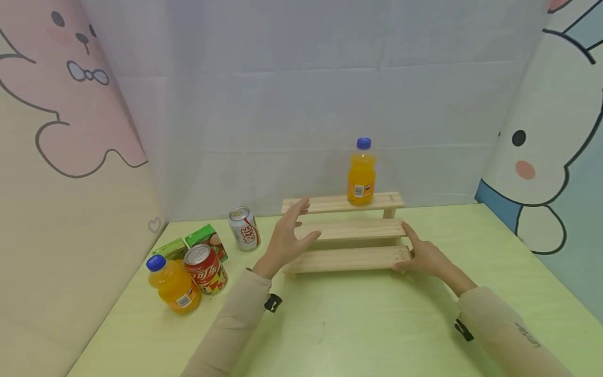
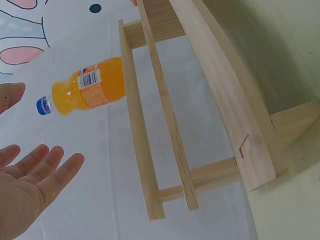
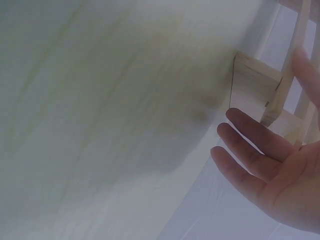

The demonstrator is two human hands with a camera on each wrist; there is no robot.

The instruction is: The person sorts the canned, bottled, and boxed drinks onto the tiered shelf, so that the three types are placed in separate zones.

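A three-step wooden rack (image 1: 355,230) stands on the table, with an orange drink bottle (image 1: 361,178) with a blue cap upright on its top step. My left hand (image 1: 284,242) is held open at the rack's left end, fingers pointing up and nothing in them. In the left wrist view, this hand's fingers (image 2: 37,170) are spread, apart from the slats. At the other end, my right hand (image 1: 427,257) touches the rack, index finger by the middle slat and thumb at the lowest. The right wrist view shows its other fingers (image 3: 250,150) loosely extended beside the wood.
To the left stand a silver-white can (image 1: 244,230), a red can (image 1: 205,268) and a second orange drink bottle (image 1: 174,285). Green cartons (image 1: 207,240) lie behind them. A white curtain (image 1: 282,115) hangs at the back, and printed panels flank the table (image 1: 330,324).
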